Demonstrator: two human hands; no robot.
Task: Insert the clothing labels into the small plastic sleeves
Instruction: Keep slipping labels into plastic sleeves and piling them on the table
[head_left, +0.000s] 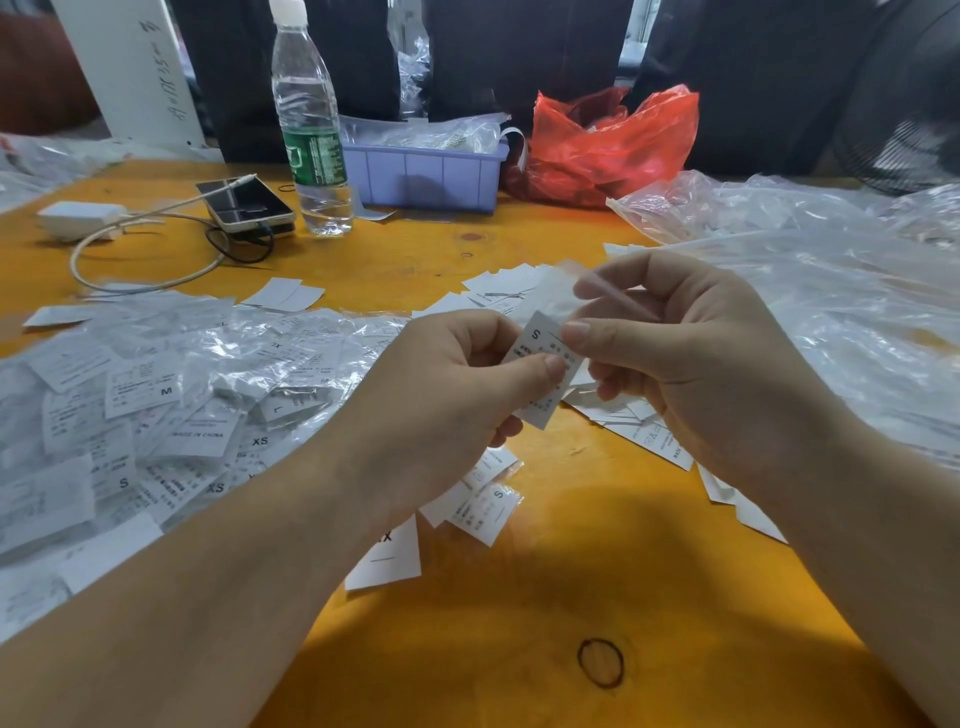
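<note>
Both hands meet above the orange table (467, 649), pinching one white clothing label (543, 364) printed with a large "S" and rows of small characters too fine to read. The left hand (441, 395) grips the label's lower half between thumb and curled fingers; the right hand (691, 358) pinches its upper edge with the thumb, while its forefinger and the fingers behind hold a small clear plastic sleeve (558, 293) at the label's 12 o'clock. Whether the label's tip has entered the sleeve cannot be told; the film is nearly invisible against the papers behind.

At 9 o'clock from the hands lies a heap of sleeved labels (156, 410), where "M", "L", "XS", "S" and "MADE IN CHINA" can be read. Loose labels (483, 499) lie under the left wrist, one showing "S", another partly hidden one ending in "X". More labels (670, 447) sit under the right hand, partly covered.

At 3 o'clock spreads crumpled clear plastic bagging (831, 291). At 11 o'clock stand a water bottle (309, 124) with a green wrapper, its print illegible, a phone (244, 205) with cable, and a white charger (78, 218). At 12 o'clock are a lilac bin (431, 176) and a red plastic bag (608, 140). A black rubber band (601, 662) lies at 6 o'clock.
</note>
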